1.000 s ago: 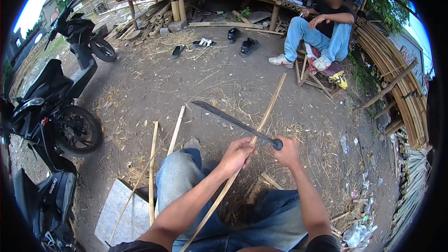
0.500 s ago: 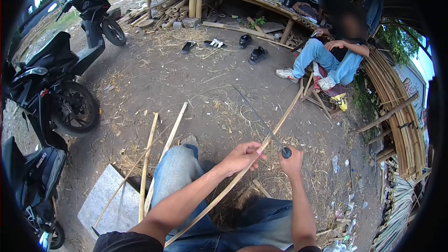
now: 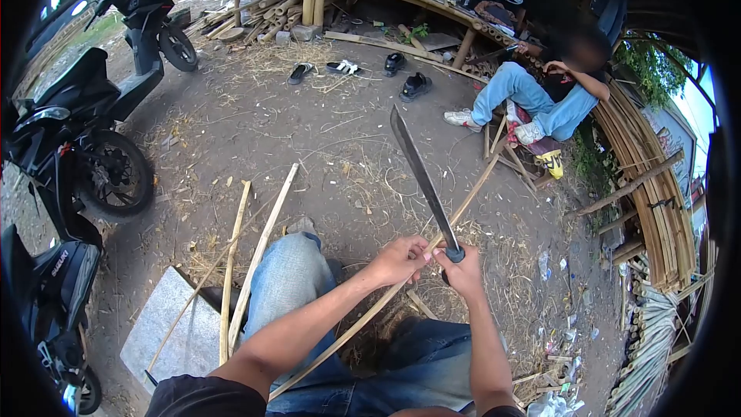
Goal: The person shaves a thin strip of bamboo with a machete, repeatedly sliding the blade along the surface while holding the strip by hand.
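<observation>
Nearest me, the long pale strip (image 3: 473, 190) slants up from over the jeans-covered lap (image 3: 367, 386) and away to the front. My left hand (image 3: 400, 262) is closed around its middle, pinching it between thumb and fingers. My right hand (image 3: 464, 270) is clenched on the handle of the machete (image 3: 421, 174), its blade pointing up and forward, the handle close by the strip. I can't tell whether the steel touches the wood.

With the hands this close, I'd want the left fingers well behind the edge, the strip pinned firmly so it can't roll, and the blade angled away from the left knee (image 3: 284, 282), with light, controlled pressure.

Beside that knee lean two loose strips (image 3: 263, 243), by a grey slab (image 3: 158, 332). Farther off, a seated person (image 3: 513, 93) is well clear of the blade.
</observation>
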Motion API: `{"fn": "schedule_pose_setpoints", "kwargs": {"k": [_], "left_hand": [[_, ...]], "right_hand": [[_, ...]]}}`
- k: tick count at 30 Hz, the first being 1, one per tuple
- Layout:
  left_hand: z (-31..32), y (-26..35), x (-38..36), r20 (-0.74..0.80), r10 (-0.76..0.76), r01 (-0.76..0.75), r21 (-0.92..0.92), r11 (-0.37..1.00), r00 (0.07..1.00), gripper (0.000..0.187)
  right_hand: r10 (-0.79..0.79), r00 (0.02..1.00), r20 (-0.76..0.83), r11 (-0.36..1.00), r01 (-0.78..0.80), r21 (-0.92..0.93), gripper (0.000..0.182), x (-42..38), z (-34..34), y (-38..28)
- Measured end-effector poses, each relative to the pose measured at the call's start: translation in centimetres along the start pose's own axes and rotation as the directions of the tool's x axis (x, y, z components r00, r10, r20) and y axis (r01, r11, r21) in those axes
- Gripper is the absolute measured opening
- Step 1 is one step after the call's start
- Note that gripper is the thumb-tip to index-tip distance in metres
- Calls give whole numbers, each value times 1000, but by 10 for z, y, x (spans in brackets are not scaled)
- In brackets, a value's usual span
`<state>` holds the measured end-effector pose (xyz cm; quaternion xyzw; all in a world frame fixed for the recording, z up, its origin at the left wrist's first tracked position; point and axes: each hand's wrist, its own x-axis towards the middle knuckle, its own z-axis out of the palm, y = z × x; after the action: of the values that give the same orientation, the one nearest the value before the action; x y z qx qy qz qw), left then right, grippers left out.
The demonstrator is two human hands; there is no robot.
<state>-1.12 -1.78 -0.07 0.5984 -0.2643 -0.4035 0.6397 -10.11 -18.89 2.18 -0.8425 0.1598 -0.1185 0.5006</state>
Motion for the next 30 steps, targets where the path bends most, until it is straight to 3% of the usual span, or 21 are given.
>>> {"fn": "schedule_pose_setpoints", "kwargs": {"k": [2, 9, 15, 17, 18, 20, 23, 27, 29, 30], "left_hand": [[5, -2, 0, -62, 20, -12, 128, 992, 998, 35], [9, 5, -2, -62, 88, -69, 260, 963, 994, 42], [2, 3, -13, 41, 85, -95, 382, 919, 996, 61], [0, 7, -19, 87, -97, 68, 288, 955, 992, 67], [-2, 8, -21, 86, -95, 68, 282, 957, 992, 67], [-7, 11, -25, 344, -278, 222, 195, 955, 897, 61], [-8, 3, -30, 410, -338, 291, 174, 941, 847, 49], [-11, 2, -33, 425, -293, 283, 87, 955, 857, 44], [-10, -2, -30, 275, -246, 255, 2, 967, 930, 41], [-10, -2, -27, 273, -240, 250, -1, 968, 932, 41]], "right_hand": [[16, 1000, 18, 997, -17, 81, 26, 0, -5, 11], [135, 990, -37, 972, -125, 197, 25, -4, -7, 8], [258, 964, -66, 905, -217, 365, 22, 1, -3, 10], [258, 961, -99, 905, -205, 372, 22, 6, -7, 12], [257, 956, -142, 908, -189, 373, 21, 8, -10, 13], [258, 955, -147, 906, -187, 379, 22, 11, -15, 14], [266, 944, -196, 893, -164, 420, 23, 18, -16, 13], [263, 938, -225, 884, -141, 445, 27, 26, -17, 19], [274, 936, -221, 887, -158, 434, 26, 26, -15, 19], [266, 929, -258, 920, -164, 356, 26, 29, -13, 22]]}}
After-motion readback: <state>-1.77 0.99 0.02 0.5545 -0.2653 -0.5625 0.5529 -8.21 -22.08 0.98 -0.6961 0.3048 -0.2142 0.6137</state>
